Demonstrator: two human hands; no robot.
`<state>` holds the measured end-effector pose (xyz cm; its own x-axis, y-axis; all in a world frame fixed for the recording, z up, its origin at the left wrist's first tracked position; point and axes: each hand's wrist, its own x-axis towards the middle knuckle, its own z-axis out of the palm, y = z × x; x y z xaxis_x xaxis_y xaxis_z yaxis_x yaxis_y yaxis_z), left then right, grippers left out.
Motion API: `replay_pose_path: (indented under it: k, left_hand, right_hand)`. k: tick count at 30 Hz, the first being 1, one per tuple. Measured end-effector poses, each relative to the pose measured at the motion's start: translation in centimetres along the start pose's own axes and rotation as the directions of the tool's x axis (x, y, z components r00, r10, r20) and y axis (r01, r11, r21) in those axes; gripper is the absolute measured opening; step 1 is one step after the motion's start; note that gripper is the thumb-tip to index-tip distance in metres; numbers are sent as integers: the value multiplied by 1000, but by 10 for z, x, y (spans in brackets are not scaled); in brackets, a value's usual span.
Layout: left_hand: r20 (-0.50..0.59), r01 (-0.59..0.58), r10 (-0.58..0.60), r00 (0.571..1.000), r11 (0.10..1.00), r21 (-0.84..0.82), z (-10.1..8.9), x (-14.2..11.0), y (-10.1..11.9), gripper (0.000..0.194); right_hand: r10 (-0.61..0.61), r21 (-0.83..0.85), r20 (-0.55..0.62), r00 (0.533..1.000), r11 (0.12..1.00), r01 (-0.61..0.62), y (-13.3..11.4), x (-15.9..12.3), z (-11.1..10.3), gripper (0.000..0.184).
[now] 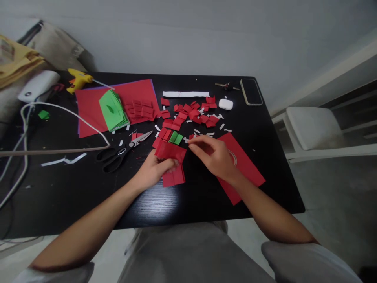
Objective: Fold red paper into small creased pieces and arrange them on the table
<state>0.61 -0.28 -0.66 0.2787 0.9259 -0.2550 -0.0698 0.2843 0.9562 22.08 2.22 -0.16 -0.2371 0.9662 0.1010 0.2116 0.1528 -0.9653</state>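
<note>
My left hand [153,169] grips a folded red paper piece [169,151], thumb on top, above the black table. More red paper [173,177] with a crease hangs below that thumb; whether it is one piece with the upper part I cannot tell. To the right, my right hand [213,155] is closed in a pinch, with a small white strip [186,140] at its fingertips. Just beyond the held paper lie small folded red papers [176,124] and a green folded paper [176,138]. Under my right wrist rests a red sheet [246,169], with a tape roll [233,158] partly hidden by the hand.
Black-handled scissors [123,151] lie at left. Behind them, a green paper stack [113,110] sits on red sheets [88,106], near a yellow glue gun [79,79]. A white cable [67,108] crosses the left side. A phone [251,92], keys [226,85] and white case [226,104] lie back right.
</note>
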Motion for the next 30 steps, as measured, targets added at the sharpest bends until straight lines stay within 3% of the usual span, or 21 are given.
replay_pose_path:
  k: [3, 5, 10, 17, 20, 24, 30]
  left_hand:
    - [43, -24, 24, 999, 1000, -2, 0, 0, 3, 6]
    - [66, -34, 33, 997, 999, 7, 0, 1, 3, 7]
    - [58, -71, 69, 996, 996, 43, 1, 0, 1, 9]
    - [11, -132, 131, 991, 986, 103, 10, -4, 3, 30]
    - [-19, -166, 172, 985, 971, 172, 11, -4, 4, 24]
    - [-37, -183, 195, 980, 962, 205, 11, -3, 5, 19]
    - [-24, -136, 138, 990, 988, 74, 10, -3, 4, 25]
  right_hand:
    - [158, 287, 261, 952, 929, -232, -2, 2, 0, 19]
    - [205, 385, 314, 927, 865, -321, -3, 2, 1, 21]
    - [264, 445, 247, 932, 824, -351, -3, 0, 5, 22]
    - [176, 352, 22, 984, 920, -173, -6, -7, 11, 17]
    - [123, 263, -37, 992, 959, -109, -9, -12, 13, 10]
    - [91, 197, -64, 994, 977, -77, -11, -15, 14, 8]
    - [141, 301, -12, 990, 945, -131, -10, -12, 12, 15]
